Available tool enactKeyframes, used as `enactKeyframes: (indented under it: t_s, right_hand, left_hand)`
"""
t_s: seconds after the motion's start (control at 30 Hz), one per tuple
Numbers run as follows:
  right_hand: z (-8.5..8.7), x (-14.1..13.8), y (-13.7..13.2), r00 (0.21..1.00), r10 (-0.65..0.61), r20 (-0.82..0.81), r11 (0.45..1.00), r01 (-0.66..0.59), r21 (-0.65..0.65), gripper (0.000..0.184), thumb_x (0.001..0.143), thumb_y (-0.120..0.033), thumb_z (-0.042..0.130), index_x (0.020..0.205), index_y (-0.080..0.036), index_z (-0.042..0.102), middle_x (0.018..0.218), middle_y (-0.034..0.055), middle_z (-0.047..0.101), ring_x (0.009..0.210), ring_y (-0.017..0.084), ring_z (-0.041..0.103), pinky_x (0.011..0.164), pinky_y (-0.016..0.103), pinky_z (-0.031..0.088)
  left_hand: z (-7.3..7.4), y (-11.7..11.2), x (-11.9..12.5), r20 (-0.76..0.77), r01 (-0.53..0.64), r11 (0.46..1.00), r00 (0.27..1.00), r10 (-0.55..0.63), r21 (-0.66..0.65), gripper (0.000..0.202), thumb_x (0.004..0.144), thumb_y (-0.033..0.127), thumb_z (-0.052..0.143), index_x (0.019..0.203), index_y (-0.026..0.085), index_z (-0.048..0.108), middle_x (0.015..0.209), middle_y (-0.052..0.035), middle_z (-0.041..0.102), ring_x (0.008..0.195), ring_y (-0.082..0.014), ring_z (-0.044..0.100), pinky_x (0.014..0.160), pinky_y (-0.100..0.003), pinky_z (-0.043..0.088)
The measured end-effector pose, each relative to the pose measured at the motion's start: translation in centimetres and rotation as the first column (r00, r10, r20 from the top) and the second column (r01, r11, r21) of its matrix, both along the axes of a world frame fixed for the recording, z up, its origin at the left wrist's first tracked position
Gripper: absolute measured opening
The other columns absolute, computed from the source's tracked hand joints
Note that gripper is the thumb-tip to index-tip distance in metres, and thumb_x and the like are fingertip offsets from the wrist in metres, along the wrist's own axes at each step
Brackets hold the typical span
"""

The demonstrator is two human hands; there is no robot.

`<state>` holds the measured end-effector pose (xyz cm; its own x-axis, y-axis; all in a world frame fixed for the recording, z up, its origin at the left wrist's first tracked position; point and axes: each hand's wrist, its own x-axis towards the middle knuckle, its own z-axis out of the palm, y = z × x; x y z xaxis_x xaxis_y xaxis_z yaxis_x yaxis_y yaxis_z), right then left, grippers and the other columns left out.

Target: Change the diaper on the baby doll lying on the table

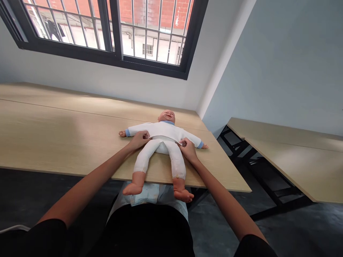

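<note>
A baby doll lies on its back on the wooden table, arms spread and feet hanging past the front edge. It wears a white shirt with a blue collar and cuffs; its legs are white down to bare lower shins and feet. My left hand is at the doll's waist on the left, fingers closed at the shirt's hem. On the opposite side my right hand pinches the hem's other corner. Some fingertips of both hands are hidden by cloth or the doll's body.
A folded pale-blue patterned cloth or diaper rests on my lap under the doll's feet. Behind the table are a white wall and a barred window. To the right, across a gap, stands a second table with black legs.
</note>
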<state>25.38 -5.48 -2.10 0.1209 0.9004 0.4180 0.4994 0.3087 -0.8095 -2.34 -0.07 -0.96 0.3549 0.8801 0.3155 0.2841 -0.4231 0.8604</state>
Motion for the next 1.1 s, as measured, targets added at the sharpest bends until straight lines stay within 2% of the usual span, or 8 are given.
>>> enactKeyframes:
  t_s: [0.13,0.23,0.3,0.47,0.6,0.93,1.03,1.1]
  right_hand:
    - [0.1,0.3,0.0,0.992,0.079,-0.098,0.996,-0.082,-0.029,0.038,0.069,-0.051,0.069,0.087,-0.020,0.056,0.067,0.0008,0.059,0.067,0.020,0.057,0.064,0.033,0.047]
    - [0.6,0.3,-0.2,0.956,0.111,-0.273,0.977,-0.155,-0.145,0.052,0.065,-0.056,0.073,0.097,-0.020,0.052,0.065,-0.0017,0.057,0.066,0.020,0.059,0.064,0.033,0.049]
    - [1.1,0.3,-0.5,0.923,0.133,-0.360,0.954,-0.217,-0.205,0.058,0.064,-0.057,0.075,0.102,-0.019,0.052,0.070,0.0001,0.060,0.069,0.021,0.061,0.065,0.033,0.051]
    - [1.7,0.1,-1.5,0.869,0.231,-0.438,0.917,-0.345,-0.199,0.062,0.067,-0.049,0.082,0.112,-0.019,0.054,0.089,0.0057,0.065,0.091,0.024,0.064,0.078,0.035,0.055]
    - [1.7,0.2,-1.4,0.848,0.226,-0.480,0.914,-0.355,-0.196,0.062,0.067,-0.048,0.082,0.114,-0.020,0.054,0.097,0.0065,0.065,0.099,0.024,0.064,0.088,0.035,0.055]
    - [1.6,0.2,-0.9,0.722,0.197,-0.664,0.914,-0.381,-0.143,0.055,0.072,-0.046,0.078,0.116,-0.022,0.056,0.106,0.0078,0.066,0.099,0.023,0.066,0.088,0.035,0.057]
    - [1.6,0.3,-0.7,0.716,0.207,-0.666,0.914,-0.385,-0.131,0.050,0.079,-0.050,0.071,0.117,-0.021,0.055,0.114,0.0103,0.065,0.106,0.024,0.064,0.092,0.036,0.055]
    - [1.8,0.4,-0.7,0.753,0.193,-0.629,0.916,-0.368,-0.160,0.049,0.081,-0.053,0.067,0.117,-0.021,0.054,0.119,0.0114,0.064,0.111,0.025,0.063,0.096,0.038,0.053]
  left_hand:
    - [1.3,0.3,-1.4,-0.027,0.099,0.993,0.995,-0.101,-0.067,0.035,0.066,0.044,0.071,0.063,0.019,0.047,0.061,0.0035,0.050,0.059,-0.0117,0.043,0.056,-0.024,0.035]
    - [2.5,-0.1,-2.5,-0.043,0.183,0.974,0.981,-0.190,-0.135,0.032,0.066,0.043,0.074,0.069,0.018,0.055,0.066,0.0016,0.056,0.061,-0.0126,0.049,0.058,-0.025,0.039]
    - [3.0,-0.5,-2.9,-0.045,0.245,0.952,0.965,-0.257,-0.185,0.030,0.066,0.041,0.076,0.075,0.017,0.060,0.072,0.0001,0.060,0.066,-0.0135,0.054,0.061,-0.025,0.043]
    - [2.8,-0.9,-2.4,0.025,0.372,0.891,0.925,-0.379,-0.259,0.027,0.069,0.036,0.077,0.080,0.017,0.060,0.075,-0.0014,0.061,0.068,-0.0136,0.056,0.065,-0.026,0.047]
    - [1.9,-0.9,-1.4,-0.027,0.313,0.937,0.947,-0.321,-0.157,0.025,0.070,0.038,0.072,0.076,0.018,0.058,0.070,0.0001,0.057,0.065,-0.0132,0.051,0.061,-0.025,0.043]
    - [1.3,-0.6,-0.8,-0.053,0.211,0.974,0.975,-0.215,-0.081,0.023,0.069,0.039,0.069,0.076,0.019,0.062,0.072,-0.0008,0.059,0.069,-0.0155,0.053,0.064,-0.026,0.044]
    - [1.4,-0.7,-0.8,-0.055,0.160,0.982,0.985,-0.166,-0.102,0.022,0.069,0.039,0.069,0.077,0.018,0.064,0.073,-0.0028,0.063,0.068,-0.0173,0.057,0.062,-0.027,0.047]
    - [1.6,-1.4,-0.8,-0.049,0.097,0.990,0.993,-0.103,-0.105,0.023,0.071,0.039,0.068,0.078,0.018,0.065,0.075,-0.0048,0.065,0.070,-0.0195,0.060,0.062,-0.029,0.048]
